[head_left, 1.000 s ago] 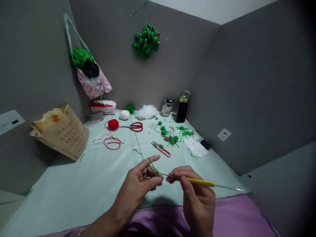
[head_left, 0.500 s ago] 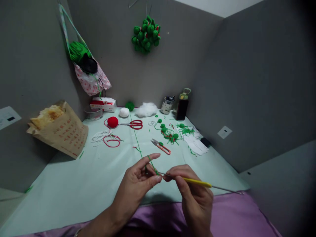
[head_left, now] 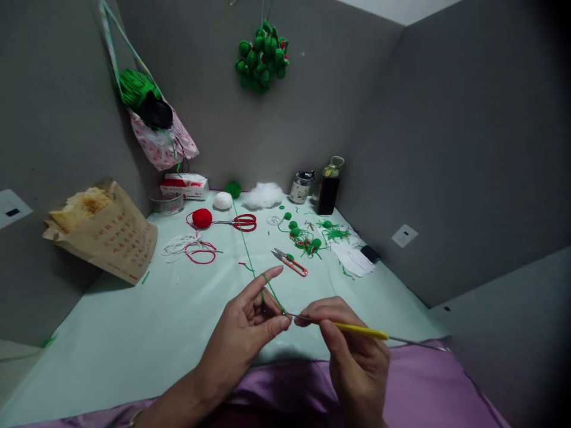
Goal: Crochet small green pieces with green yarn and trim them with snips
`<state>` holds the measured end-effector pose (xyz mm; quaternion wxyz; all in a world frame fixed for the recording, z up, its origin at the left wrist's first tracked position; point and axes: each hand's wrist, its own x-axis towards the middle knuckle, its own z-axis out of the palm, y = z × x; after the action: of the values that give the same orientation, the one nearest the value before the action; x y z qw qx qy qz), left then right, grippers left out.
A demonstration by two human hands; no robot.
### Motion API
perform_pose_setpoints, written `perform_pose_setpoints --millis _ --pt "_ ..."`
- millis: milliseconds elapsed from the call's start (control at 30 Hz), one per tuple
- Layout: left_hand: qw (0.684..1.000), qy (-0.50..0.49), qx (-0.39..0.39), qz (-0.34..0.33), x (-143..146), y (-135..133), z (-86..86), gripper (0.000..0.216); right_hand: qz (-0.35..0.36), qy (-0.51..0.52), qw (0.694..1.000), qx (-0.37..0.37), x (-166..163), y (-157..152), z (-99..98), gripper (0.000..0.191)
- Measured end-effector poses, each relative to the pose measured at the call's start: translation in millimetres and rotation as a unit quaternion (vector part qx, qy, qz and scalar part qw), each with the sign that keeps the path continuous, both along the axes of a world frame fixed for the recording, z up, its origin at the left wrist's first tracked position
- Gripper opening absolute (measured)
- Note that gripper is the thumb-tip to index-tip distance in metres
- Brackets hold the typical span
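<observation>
My left hand [head_left: 250, 324] pinches a small green crochet piece [head_left: 282, 311] between thumb and fingers. Green yarn [head_left: 247, 252] loops over its raised forefinger and runs back across the table to a green yarn ball [head_left: 232, 189]. My right hand [head_left: 352, 351] grips a yellow-handled crochet hook [head_left: 360, 330]; the metal tip sits at the green piece beside my left thumb. The two hands almost touch above the table's near edge.
On the pale green table [head_left: 134, 333] lie red scissors [head_left: 243, 222], a red yarn ball [head_left: 202, 217], orange snips [head_left: 289, 263], several finished green pieces [head_left: 307, 241], white stuffing [head_left: 264, 195], a jar [head_left: 301, 186] and a dark bottle [head_left: 328, 193]. A paper bag [head_left: 102, 235] leans left. Purple cloth [head_left: 419, 392] covers the near edge.
Both hands stay together with the hook at the piece. My left forefinger has lifted slightly, and the view has tilted a little so the table things sit higher.
</observation>
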<state>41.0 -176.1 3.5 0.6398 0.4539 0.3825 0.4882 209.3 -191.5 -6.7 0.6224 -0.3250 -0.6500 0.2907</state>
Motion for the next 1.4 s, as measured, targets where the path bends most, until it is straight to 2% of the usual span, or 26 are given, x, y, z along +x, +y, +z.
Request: perform_pose_setpoints --millis 500,667,867,967,1100,1167,1233,1333,1400 --pt "1.000 0.020 0.012 -0.002 2.2 -1.0 -2.0 0.076 0.001 -0.012 1.000 -0.008 2.0 -0.9 -1.2 0.023" --pt "1.000 0.015 0.010 -0.008 1.5 -3.3 -1.7 0.088 0.015 -0.033 0.999 -0.017 5.4 0.4 -1.0 0.023" --pt "0.996 -0.059 -0.036 -0.062 2.4 4.5 -4.1 0.109 0.040 -0.010 0.999 -0.032 0.1 6.8 -7.3 0.019" --pt "0.994 -0.073 -0.056 -0.052 8.1 7.8 -13.5 0.114 0.010 0.035 0.998 -0.056 -1.2 9.8 -13.4 0.018" --pt "0.994 -0.063 -0.068 -0.062 14.2 6.1 -27.5 0.117 -0.020 0.163 0.978 -0.130 1.5 15.7 -15.4 0.014" --pt "0.994 -0.052 -0.064 -0.068 13.3 5.5 -28.8 0.113 -0.014 0.207 0.966 -0.153 2.7 18.6 -13.9 0.013" --pt "0.996 -0.034 -0.047 -0.068 10.0 7.0 -25.1 0.096 -0.011 0.218 0.963 -0.161 3.0 20.0 -12.8 0.013" --pt "0.999 -0.020 -0.001 -0.049 6.1 12.2 -15.1 0.063 -0.010 0.195 0.968 -0.159 2.3 19.0 -14.1 0.014" --pt "0.999 -0.028 0.014 -0.038 7.2 15.7 -9.3 0.061 -0.018 0.159 0.976 -0.148 1.2 17.1 -15.6 0.015"
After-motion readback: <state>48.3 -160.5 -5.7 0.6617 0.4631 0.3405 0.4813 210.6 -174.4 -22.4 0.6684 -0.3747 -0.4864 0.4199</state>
